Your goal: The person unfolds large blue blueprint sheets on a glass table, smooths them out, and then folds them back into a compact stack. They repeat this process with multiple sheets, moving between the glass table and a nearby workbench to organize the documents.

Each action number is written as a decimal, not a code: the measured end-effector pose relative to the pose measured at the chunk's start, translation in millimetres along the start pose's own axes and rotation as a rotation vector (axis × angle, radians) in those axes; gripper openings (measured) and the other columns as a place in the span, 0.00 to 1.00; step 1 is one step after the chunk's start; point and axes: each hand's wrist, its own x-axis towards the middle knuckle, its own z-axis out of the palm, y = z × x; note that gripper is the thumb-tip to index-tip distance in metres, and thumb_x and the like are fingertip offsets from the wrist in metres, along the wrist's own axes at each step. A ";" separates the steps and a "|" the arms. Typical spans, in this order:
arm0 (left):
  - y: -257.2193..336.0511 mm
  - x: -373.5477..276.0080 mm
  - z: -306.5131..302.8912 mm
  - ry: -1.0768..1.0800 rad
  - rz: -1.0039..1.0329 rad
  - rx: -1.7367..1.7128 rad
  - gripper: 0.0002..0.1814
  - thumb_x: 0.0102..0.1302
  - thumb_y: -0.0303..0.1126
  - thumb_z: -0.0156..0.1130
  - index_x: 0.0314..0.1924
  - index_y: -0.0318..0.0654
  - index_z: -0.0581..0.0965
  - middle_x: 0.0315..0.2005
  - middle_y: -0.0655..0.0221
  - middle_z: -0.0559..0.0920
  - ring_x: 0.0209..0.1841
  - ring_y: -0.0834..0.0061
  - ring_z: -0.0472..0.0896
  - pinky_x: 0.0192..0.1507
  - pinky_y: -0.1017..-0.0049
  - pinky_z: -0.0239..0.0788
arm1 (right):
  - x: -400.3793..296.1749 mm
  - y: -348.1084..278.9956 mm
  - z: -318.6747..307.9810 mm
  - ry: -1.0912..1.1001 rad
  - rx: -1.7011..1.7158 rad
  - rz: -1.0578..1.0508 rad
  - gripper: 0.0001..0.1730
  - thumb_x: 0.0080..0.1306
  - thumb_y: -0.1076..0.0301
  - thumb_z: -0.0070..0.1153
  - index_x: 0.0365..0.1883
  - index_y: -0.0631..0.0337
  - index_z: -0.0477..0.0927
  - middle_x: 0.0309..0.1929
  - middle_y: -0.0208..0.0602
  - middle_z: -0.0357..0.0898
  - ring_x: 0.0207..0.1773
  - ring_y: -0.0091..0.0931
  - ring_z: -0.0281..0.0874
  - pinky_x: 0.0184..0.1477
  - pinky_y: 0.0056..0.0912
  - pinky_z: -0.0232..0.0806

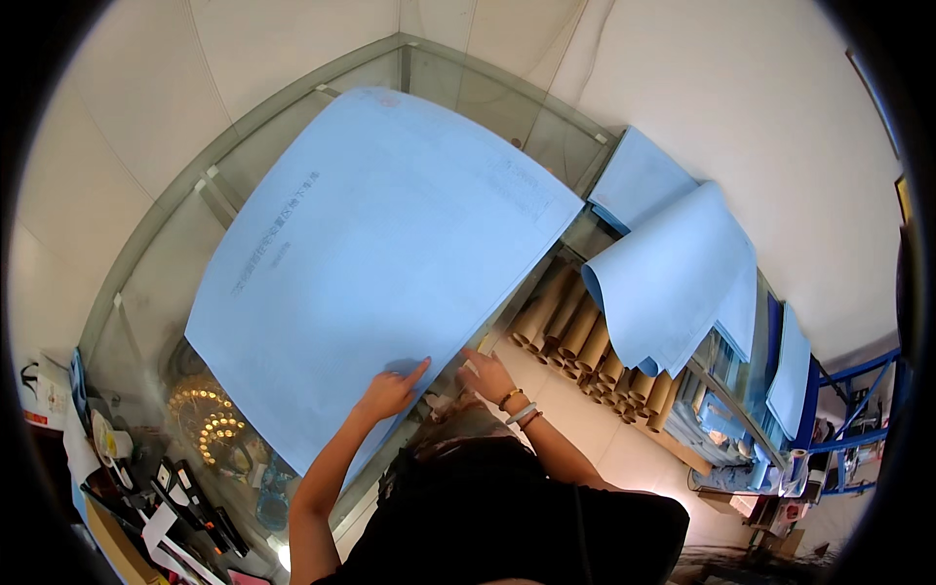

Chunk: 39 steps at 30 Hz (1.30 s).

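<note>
A large light-blue blueprint sheet [380, 248] lies spread over the glass-topped table in front of me. It bears lines of writing and faint printed drawing marks. Along its near edge a second paper edge shows, so it is layered or folded there. My left hand [389, 393] rests on the sheet near that edge, index finger stretched out and the other fingers curled, holding nothing that I can see. At the same edge, a little to the right, my right hand [488, 374] has its fingers apart, with a fingertip at the paper's border. Bracelets circle the right wrist.
More blue sheets [673, 270] hang curled over a glass counter at right, beside a folded blue stack [643, 175]. Several cardboard tubes [592, 344] lie below. Staplers [194, 504] and loose tools crowd the table's lower left. White walls [731, 95] bound the far side.
</note>
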 end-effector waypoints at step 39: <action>-10.9 -145.8 75.6 0.572 -1.311 0.103 0.42 0.69 0.53 0.51 0.74 0.36 0.53 0.74 0.57 0.54 0.76 0.54 0.47 0.74 0.52 0.32 | 343.8 -112.3 138.6 -0.376 -0.144 -0.715 0.40 0.70 0.51 0.49 0.76 0.53 0.50 0.74 0.39 0.56 0.77 0.33 0.49 0.75 0.45 0.44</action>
